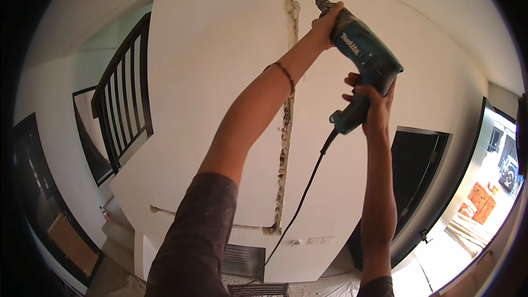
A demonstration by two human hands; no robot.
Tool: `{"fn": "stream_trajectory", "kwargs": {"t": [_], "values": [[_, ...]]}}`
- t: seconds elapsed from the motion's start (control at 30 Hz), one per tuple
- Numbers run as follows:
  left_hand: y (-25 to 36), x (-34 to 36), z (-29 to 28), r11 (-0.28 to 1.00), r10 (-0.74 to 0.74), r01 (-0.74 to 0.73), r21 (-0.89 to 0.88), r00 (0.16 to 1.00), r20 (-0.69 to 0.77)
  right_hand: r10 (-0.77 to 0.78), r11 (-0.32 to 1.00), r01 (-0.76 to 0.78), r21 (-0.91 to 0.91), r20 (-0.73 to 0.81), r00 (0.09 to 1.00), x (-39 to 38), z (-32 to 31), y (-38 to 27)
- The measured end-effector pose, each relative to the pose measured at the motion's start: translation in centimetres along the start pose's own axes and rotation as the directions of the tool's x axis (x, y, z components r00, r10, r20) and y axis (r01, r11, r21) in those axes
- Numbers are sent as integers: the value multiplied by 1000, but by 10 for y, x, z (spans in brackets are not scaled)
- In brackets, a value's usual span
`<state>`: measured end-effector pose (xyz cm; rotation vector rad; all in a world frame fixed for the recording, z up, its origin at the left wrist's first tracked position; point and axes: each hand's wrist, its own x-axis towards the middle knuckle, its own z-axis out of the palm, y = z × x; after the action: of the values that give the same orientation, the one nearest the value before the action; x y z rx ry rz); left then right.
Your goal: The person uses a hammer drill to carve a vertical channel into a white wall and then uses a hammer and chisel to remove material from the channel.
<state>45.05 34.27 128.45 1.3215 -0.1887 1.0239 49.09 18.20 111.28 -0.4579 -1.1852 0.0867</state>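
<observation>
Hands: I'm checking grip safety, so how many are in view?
2: the left hand grips the teal drill near its front; the right hand holds its rear handle.

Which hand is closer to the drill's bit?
The left hand: it grips the front of the drill, while the right hand holds its rear handle.

Ahead of the 2 grips on the drill [366,47], the wall [220,66] blocks forward passage. Below the right hand [378,102], the power cord [314,176] hangs across the gap between the 2 forearms [247,115]. Open air lies left of the left hand [328,23] and right of the right-hand grip.
</observation>
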Motion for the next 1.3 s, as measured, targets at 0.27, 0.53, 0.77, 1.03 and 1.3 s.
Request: {"fn": "stream_trajectory", "kwargs": {"t": [0.27,0.53,0.77,1.03,1.3], "values": [[23,-14,-78,987,2,53,-151,941,338,-144,977,145,-159,16,989,-33,74,31],[68,-31,-144,999,27,-3,-52,880,474,-333,855,323,-406,48,942,-42,162,63],[83,-9,-165,991,118,-136,10,889,442,-338,823,349,-448,106,935,-29,193,83],[99,-19,-181,999,-24,38,-14,837,547,-266,800,258,-541,67,962,-39,217,62],[61,-34,-112,997,40,-2,-81,881,472,-194,949,177,-262,-39,980,-54,149,41]]}}
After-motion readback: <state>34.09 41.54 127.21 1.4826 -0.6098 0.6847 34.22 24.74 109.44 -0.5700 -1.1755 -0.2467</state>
